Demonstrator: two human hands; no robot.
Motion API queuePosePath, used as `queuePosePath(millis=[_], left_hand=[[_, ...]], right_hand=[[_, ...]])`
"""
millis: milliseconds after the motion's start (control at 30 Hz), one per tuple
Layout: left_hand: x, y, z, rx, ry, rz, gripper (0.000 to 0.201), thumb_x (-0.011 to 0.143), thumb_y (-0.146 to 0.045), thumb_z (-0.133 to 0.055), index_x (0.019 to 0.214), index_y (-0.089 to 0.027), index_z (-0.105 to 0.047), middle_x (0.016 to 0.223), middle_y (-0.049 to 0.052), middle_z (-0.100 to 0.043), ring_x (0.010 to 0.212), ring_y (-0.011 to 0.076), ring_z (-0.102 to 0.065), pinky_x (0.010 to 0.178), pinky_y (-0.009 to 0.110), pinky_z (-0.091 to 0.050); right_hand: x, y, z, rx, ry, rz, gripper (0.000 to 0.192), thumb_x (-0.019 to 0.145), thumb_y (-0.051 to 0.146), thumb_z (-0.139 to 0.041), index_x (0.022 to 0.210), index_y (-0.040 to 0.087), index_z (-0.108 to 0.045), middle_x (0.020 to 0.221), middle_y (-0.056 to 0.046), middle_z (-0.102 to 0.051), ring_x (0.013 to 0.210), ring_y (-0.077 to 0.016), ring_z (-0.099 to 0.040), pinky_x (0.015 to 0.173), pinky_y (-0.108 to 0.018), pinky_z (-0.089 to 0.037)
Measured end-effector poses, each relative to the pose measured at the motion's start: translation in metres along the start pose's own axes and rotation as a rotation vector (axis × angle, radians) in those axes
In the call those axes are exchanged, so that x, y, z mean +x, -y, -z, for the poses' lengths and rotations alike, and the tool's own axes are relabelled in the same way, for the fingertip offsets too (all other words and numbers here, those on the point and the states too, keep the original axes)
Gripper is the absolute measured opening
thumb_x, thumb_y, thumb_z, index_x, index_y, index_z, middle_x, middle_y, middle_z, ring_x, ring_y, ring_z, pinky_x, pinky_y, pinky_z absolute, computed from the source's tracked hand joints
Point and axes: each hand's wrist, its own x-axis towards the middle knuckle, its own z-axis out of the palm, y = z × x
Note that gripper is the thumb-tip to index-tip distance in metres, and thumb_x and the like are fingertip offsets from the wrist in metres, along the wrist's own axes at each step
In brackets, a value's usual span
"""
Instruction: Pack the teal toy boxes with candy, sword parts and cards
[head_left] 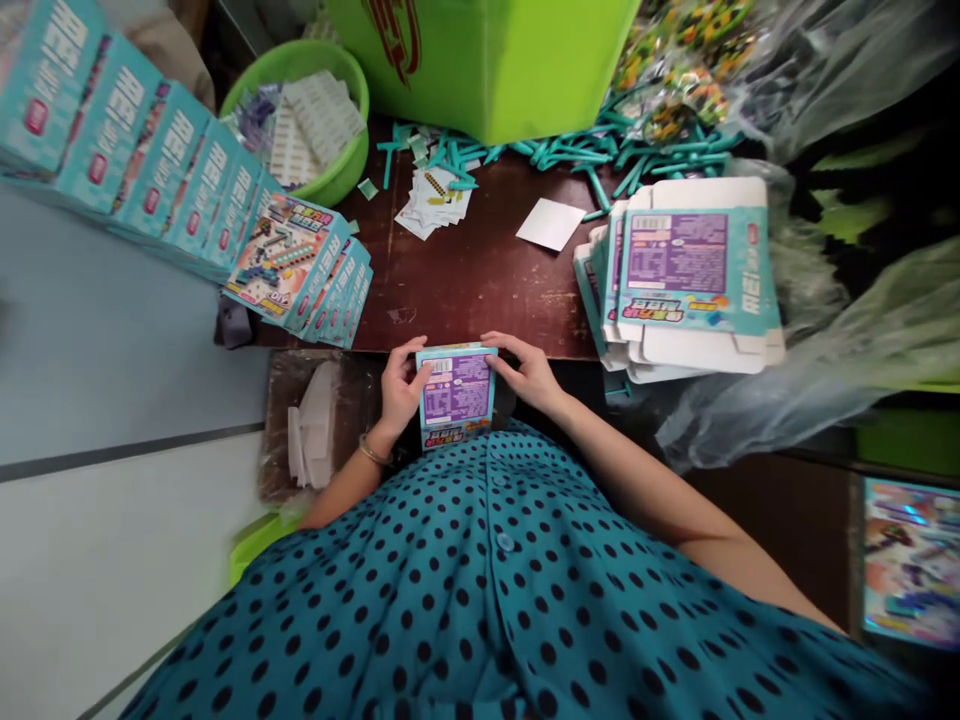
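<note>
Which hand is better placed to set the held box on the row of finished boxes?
Probably the left hand. It grips the box on the side facing the row of finished boxes at the person's left; the right hand would have to cross over.

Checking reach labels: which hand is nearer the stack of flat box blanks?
Right. The right hand grips the small box beside the stack of flat box blanks; the left hand is on the box's far side.

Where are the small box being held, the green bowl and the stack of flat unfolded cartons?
small box (455, 392), head view: its purple label face.
green bowl (341, 170), head view: its right outer wall.
stack of flat cartons (679, 255), head view: the top carton's purple panel.
</note>
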Motion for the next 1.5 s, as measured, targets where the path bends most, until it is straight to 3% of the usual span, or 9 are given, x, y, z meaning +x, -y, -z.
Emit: queuePosePath(millis=[167, 367, 600, 733, 833, 967, 1100, 1300, 1500], left_hand=[[-0.006, -0.004, -0.011, -0.039, -0.15, 0.008, 0.036, 0.092, -0.045, -0.074, 0.113, -0.024, -0.054, 0.152, 0.015, -0.053, 0.127, 0.0239, -0.063, 0.094, 0.034, -0.058], [-0.009, -0.001, -0.007, 0.013, -0.103, 0.016, 0.031, 0.098, -0.046, -0.065, 0.117, -0.023, -0.059, 0.126, 0.011, -0.066, 0.122, 0.0223, -0.064, 0.109, 0.04, -0.05], [0.064, -0.037, -0.001, -0.05, -0.261, -0.243, 0.034, 0.101, -0.052, -0.057, 0.126, -0.03, -0.053, 0.143, 0.008, -0.059, 0.133, 0.022, -0.061, 0.112, 0.039, -0.05], [0.084, -0.037, 0.001, 0.071, -0.397, -0.336, 0.047, 0.104, -0.051, -0.051, 0.146, -0.029, -0.046, 0.158, 0.012, -0.048, 0.141, 0.0231, -0.055, 0.118, 0.04, -0.046], [0.078, -0.02, -0.015, 0.337, -0.215, -0.358, 0.052, 0.102, -0.051, -0.055, 0.146, -0.023, -0.052, 0.153, 0.017, -0.053, 0.147, 0.0291, -0.049, 0.122, 0.049, -0.039], [0.068, 0.005, -0.057, 0.756, 0.267, -0.362, 0.082, 0.085, -0.057, -0.076, 0.153, -0.017, -0.049, 0.164, 0.023, -0.042, 0.157, 0.0417, -0.031, 0.128, 0.065, -0.018], [0.076, 0.021, -0.081, 0.908, 0.399, -0.328, 0.088, 0.085, -0.049, -0.079, 0.158, -0.017, -0.044, 0.169, 0.022, -0.033, 0.158, 0.0433, -0.028, 0.128, 0.066, -0.015], [0.101, 0.022, -0.073, 0.693, 0.249, -0.309, 0.04, 0.092, -0.033, -0.068, 0.131, -0.023, -0.072, 0.14, 0.018, -0.066, 0.138, 0.0407, -0.054, 0.119, 0.064, -0.032], [0.11, -0.053, -0.045, 0.34, -0.129, -0.476, 0.021, 0.096, -0.038, -0.064, 0.098, -0.025, -0.079, 0.103, 0.006, -0.076, 0.111, 0.0277, -0.066, 0.11, 0.047, -0.045]], right_hand=[[-0.003, 0.003, -0.003, -0.005, 0.024, 0.022, 0.044, 0.097, 0.041, -0.065, 0.14, 0.027, -0.063, 0.149, -0.009, -0.062, 0.143, -0.0262, -0.055, 0.122, -0.048, -0.043], [-0.007, 0.012, -0.02, 0.074, -0.058, -0.024, 0.03, 0.094, 0.049, -0.067, 0.113, 0.026, -0.072, 0.133, -0.009, -0.071, 0.129, -0.0269, -0.065, 0.118, -0.049, -0.047], [0.029, 0.089, 0.0, -0.072, 0.035, 0.027, 0.061, 0.09, 0.045, -0.07, 0.147, 0.027, -0.057, 0.136, -0.006, -0.07, 0.125, -0.0306, -0.067, 0.11, -0.044, -0.054], [0.077, 0.086, -0.008, -0.373, -0.002, 0.24, 0.061, 0.091, 0.035, -0.069, 0.151, 0.026, -0.057, 0.156, -0.009, -0.055, 0.147, -0.0329, -0.049, 0.125, -0.049, -0.04], [0.134, 0.044, 0.006, -0.409, 0.062, 0.206, 0.055, 0.099, 0.038, -0.06, 0.151, 0.021, -0.056, 0.153, -0.013, -0.058, 0.148, -0.0294, -0.049, 0.124, -0.05, -0.039], [0.174, -0.01, 0.044, -0.757, -0.196, -0.087, 0.061, 0.099, 0.03, -0.057, 0.154, 0.004, -0.047, 0.164, -0.025, -0.039, 0.16, -0.0387, -0.025, 0.13, -0.065, -0.012], [0.107, -0.033, 0.029, -0.924, -0.116, -0.112, 0.06, 0.1, 0.028, -0.051, 0.153, 0.001, -0.046, 0.162, -0.027, -0.042, 0.158, -0.0432, -0.029, 0.126, -0.074, -0.004], [-0.027, -0.03, 0.015, -0.689, -0.019, -0.013, 0.052, 0.096, 0.042, -0.059, 0.144, 0.02, -0.063, 0.153, -0.014, -0.058, 0.15, -0.0368, -0.046, 0.127, -0.063, -0.029], [-0.004, -0.004, 0.063, -0.056, -0.542, -0.254, 0.034, 0.089, 0.053, -0.066, 0.105, 0.027, -0.079, 0.11, -0.007, -0.08, 0.105, -0.0303, -0.075, 0.101, -0.051, -0.058]])
